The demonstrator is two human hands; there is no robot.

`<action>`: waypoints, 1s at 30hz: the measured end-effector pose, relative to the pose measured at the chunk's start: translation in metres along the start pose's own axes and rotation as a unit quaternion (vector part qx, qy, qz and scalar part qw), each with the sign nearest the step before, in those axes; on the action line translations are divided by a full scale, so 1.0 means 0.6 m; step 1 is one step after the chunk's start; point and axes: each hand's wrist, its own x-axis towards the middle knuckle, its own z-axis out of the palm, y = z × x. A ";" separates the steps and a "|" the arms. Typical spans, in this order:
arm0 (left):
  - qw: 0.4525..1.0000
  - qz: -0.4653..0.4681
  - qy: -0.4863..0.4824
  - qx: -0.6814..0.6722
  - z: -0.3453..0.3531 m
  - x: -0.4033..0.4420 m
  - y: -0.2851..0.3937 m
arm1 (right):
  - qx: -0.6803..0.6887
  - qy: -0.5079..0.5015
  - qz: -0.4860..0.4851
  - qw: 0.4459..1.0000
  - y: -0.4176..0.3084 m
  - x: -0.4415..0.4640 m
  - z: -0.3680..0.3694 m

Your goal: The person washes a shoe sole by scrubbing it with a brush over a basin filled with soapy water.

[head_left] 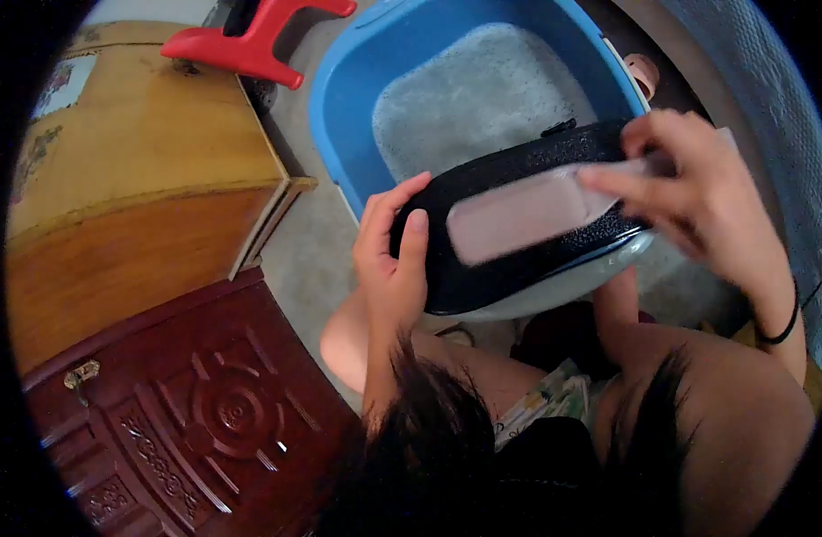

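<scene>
A black zippered bag (505,170) with a wet sheen is tilted over the near side of a blue tub (339,107). My left hand (391,255) grips the bag's left end, thumb on top and fingers around the far edge. In my right hand (702,192) is the handle of a pale pinkish brush (514,215). Its flat back faces up and its underside lies against the bag; the bristles are hidden. Cloudy, foamy water (482,94) fills the bottom of the tub.
On the left stand a yellow-brown wooden cabinet (142,134) and a dark red carved panel (223,403). A red plastic stool (250,45) is beyond the cabinet. A pink shoe (642,73) lies right of the tub, near grey-blue fabric (769,80). My bare legs (715,385) are close below the bag.
</scene>
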 end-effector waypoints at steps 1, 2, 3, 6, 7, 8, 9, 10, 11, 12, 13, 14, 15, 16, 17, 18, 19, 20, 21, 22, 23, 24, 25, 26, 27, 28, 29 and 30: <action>1.000 -0.005 0.000 -0.006 0.000 0.000 -0.001 | 0.016 -0.004 -0.003 1.000 -0.005 0.001 0.000; 1.000 -0.009 0.000 -0.011 0.000 -0.001 -0.002 | 0.031 -0.009 -0.007 0.999 -0.011 0.001 0.001; 1.000 -0.013 -0.001 -0.016 0.000 -0.001 -0.002 | 0.039 -0.018 -0.009 0.999 -0.010 0.000 -0.003; 0.999 -0.036 0.002 -0.013 0.001 -0.004 0.001 | 0.081 -0.062 0.026 0.994 0.033 -0.016 -0.022; 0.999 -0.031 0.003 -0.011 0.003 -0.006 0.000 | 0.098 -0.068 0.041 0.992 0.044 -0.019 -0.029; 1.000 -0.027 0.005 -0.008 0.003 -0.005 0.002 | 0.115 -0.073 0.057 0.989 0.054 -0.021 -0.037; 1.000 -0.024 0.007 -0.007 0.004 -0.004 0.002 | 0.132 -0.077 0.073 0.985 0.063 -0.023 -0.045; 1.000 -0.015 0.006 -0.003 0.003 -0.003 0.001 | 0.141 -0.067 0.063 0.986 0.064 -0.018 -0.045; 1.000 -0.005 0.004 0.001 0.002 -0.001 -0.001 | 0.128 -0.064 0.052 0.988 0.061 -0.016 -0.039; 1.000 0.005 0.002 0.005 0.001 -0.001 -0.003 | 0.110 -0.056 0.031 0.992 0.045 -0.010 -0.027; 1.000 -0.002 -0.001 0.008 0.001 0.000 -0.002 | 0.094 -0.050 0.009 0.994 0.025 -0.003 -0.014; 1.000 -0.009 -0.004 0.012 0.000 0.000 0.002 | 0.097 -0.043 -0.003 0.994 0.012 0.000 0.002; 1.000 -0.015 -0.007 0.017 0.000 0.001 0.005 | 0.089 -0.052 -0.019 0.995 -0.002 0.003 0.004; 1.000 -0.018 -0.006 0.010 0.002 0.000 0.005 | 0.080 -0.060 -0.035 0.994 -0.016 0.007 0.006; 1.000 -0.019 -0.004 0.004 0.003 -0.002 0.003 | 0.075 -0.068 -0.031 0.994 -0.025 0.009 0.003; 1.000 -0.020 -0.001 0.000 0.003 -0.002 0.002 | 0.078 -0.065 -0.016 0.995 -0.013 0.006 -0.005; 1.000 -0.021 0.002 -0.005 0.003 -0.001 0.000 | 0.080 -0.062 -0.001 0.995 0.000 0.003 -0.013; 1.000 -0.023 0.005 -0.012 0.005 -0.002 -0.002 | 0.082 -0.058 0.013 0.995 0.013 0.000 -0.021; 0.999 -0.026 0.007 -0.019 0.007 -0.003 -0.004 | 0.090 -0.059 0.050 0.993 0.038 -0.011 -0.034; 1.000 -0.021 0.006 -0.015 0.007 -0.003 -0.003 | 0.097 -0.058 0.086 0.990 0.064 -0.022 -0.047; 1.000 -0.017 0.006 -0.011 0.006 -0.002 -0.002 | 0.087 -0.044 0.095 0.991 0.074 -0.031 -0.049; 1.000 -0.013 0.005 -0.007 0.005 -0.003 -0.001 | 0.077 -0.030 0.103 0.991 0.084 -0.039 -0.052; 1.000 -0.009 0.006 -0.004 0.005 -0.004 -0.002 | 0.067 -0.016 0.112 0.991 0.091 -0.043 -0.055; 1.000 -0.004 0.008 -0.001 0.005 -0.002 -0.004 | 0.075 -0.016 0.112 0.991 0.087 -0.042 -0.045; 1.000 0.001 0.008 0.001 0.005 -0.001 -0.005 | 0.069 -0.014 0.100 0.993 0.076 -0.037 -0.039; 1.000 0.001 0.005 0.002 0.004 -0.001 -0.006 | 0.062 -0.015 0.083 0.995 0.058 -0.027 -0.033; 1.000 0.003 0.001 0.003 0.003 -0.001 -0.006 | 0.058 -0.014 0.064 0.996 0.042 -0.020 -0.030; 1.000 0.004 -0.001 0.006 0.001 -0.001 -0.006 | 0.054 -0.020 0.051 0.997 0.025 -0.011 -0.027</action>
